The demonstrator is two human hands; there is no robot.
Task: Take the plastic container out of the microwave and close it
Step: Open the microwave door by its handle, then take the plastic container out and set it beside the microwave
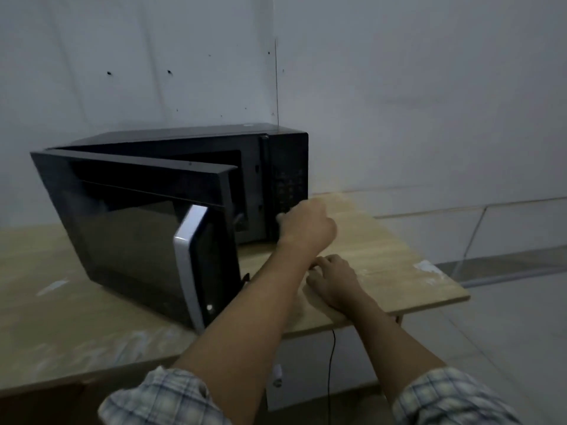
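Note:
The black microwave (276, 167) stands on a wooden table (383, 250). Its door (129, 234), with a silver handle (187, 256), is swung out towards me at the left. The dim cavity shows only through a narrow gap, and I cannot see a plastic container in it. My left hand (306, 228) is at the lower front of the control panel, fingers curled, knuckles towards me. My right hand (334, 283) lies arched, palm down, near the table's front right edge. A pale blurred patch (296, 314) sits beside its wrist; I cannot tell what it is.
A grey wall stands close behind the microwave. A black cable (332, 363) hangs below the table's front edge. The table ends just right of my right hand, with pale floor (506, 317) beyond it. White smears mark the tabletop at left.

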